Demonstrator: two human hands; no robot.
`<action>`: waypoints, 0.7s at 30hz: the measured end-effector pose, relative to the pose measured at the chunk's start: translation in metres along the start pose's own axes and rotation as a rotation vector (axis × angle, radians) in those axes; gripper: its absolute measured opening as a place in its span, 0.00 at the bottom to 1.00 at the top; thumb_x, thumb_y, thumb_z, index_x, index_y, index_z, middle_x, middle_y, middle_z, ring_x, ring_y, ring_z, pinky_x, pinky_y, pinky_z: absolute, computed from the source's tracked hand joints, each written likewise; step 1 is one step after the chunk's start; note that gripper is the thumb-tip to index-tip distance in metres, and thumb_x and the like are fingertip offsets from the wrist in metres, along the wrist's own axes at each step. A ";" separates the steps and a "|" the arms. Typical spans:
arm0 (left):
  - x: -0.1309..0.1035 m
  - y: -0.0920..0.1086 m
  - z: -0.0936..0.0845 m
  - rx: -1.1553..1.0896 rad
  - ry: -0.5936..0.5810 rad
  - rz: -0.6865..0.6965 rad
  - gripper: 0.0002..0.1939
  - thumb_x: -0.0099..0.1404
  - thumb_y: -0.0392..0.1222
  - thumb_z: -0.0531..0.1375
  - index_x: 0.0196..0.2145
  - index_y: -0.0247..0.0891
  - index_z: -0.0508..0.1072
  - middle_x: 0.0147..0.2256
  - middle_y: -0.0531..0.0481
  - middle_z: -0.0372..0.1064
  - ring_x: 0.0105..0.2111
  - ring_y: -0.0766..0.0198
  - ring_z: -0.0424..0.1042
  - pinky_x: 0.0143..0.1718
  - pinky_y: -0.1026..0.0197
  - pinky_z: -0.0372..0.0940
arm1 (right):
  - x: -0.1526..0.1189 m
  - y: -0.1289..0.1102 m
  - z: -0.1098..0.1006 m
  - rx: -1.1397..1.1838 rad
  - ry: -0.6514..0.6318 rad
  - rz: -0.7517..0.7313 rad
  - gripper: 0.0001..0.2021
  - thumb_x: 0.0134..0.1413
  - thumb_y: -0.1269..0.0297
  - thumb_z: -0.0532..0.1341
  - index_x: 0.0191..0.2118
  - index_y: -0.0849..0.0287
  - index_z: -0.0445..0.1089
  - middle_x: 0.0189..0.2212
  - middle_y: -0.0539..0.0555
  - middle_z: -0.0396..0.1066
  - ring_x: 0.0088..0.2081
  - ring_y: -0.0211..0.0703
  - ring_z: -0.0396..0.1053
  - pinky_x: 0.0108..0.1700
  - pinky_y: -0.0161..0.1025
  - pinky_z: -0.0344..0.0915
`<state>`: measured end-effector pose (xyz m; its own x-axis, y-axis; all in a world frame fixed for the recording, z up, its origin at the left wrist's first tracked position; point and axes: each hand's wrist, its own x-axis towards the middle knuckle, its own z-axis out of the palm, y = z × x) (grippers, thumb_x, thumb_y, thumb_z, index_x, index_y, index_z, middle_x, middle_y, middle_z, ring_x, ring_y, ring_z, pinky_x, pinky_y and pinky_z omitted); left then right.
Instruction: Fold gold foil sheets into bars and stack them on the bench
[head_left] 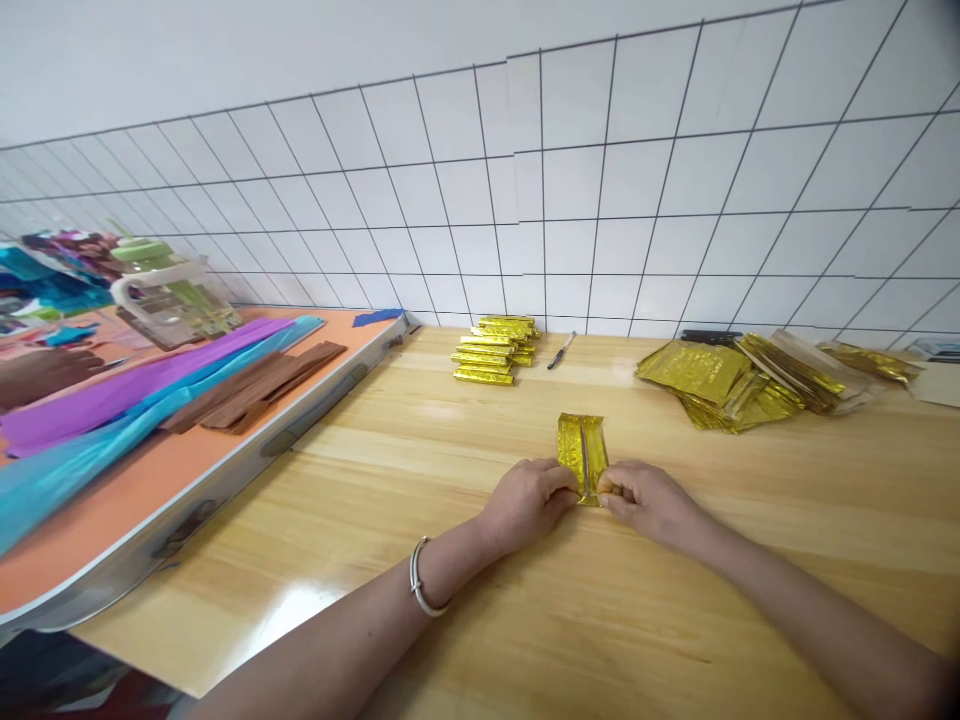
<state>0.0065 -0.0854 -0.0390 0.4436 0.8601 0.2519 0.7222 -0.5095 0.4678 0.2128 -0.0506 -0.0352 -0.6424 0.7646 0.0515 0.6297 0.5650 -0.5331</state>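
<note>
A shiny gold foil piece [583,447] lies on the wooden table with its side edges folded toward a narrow slit down the middle. My left hand [531,500] pinches its lower left part, fingers closed. On the lower right edge, my right hand [646,502] is also closed, thumb and fingertips pressed together on the foil. Beyond the hands sits a stack of narrow folded gold strips [491,350]. Flat gold foil pieces [701,375] are piled at the back right.
A pen [561,351] lies near the tiled wall. On the left, an orange-topped table [150,500] carries purple [150,385], blue and brown [262,388] strips and a green-lidded jug [176,295]. Another person's hand [45,375] rests at the far left.
</note>
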 end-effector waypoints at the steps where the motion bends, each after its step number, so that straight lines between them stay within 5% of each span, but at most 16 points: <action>1: 0.000 0.000 0.000 0.004 0.004 -0.001 0.06 0.64 0.38 0.53 0.32 0.39 0.70 0.31 0.51 0.67 0.33 0.65 0.67 0.35 0.65 0.59 | 0.001 0.001 0.000 0.011 -0.008 0.003 0.06 0.50 0.67 0.54 0.26 0.58 0.65 0.23 0.48 0.64 0.25 0.36 0.59 0.26 0.33 0.50; 21: 0.000 0.012 -0.003 0.235 -0.018 -0.019 0.08 0.66 0.40 0.51 0.34 0.38 0.69 0.34 0.48 0.65 0.37 0.62 0.63 0.37 0.60 0.57 | 0.008 -0.001 -0.004 -0.036 -0.075 0.090 0.04 0.48 0.69 0.55 0.26 0.56 0.64 0.21 0.47 0.64 0.23 0.36 0.59 0.24 0.32 0.49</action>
<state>0.0136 -0.0916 -0.0306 0.4363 0.8701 0.2290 0.8332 -0.4868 0.2622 0.2092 -0.0436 -0.0306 -0.6127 0.7881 -0.0589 0.7005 0.5071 -0.5021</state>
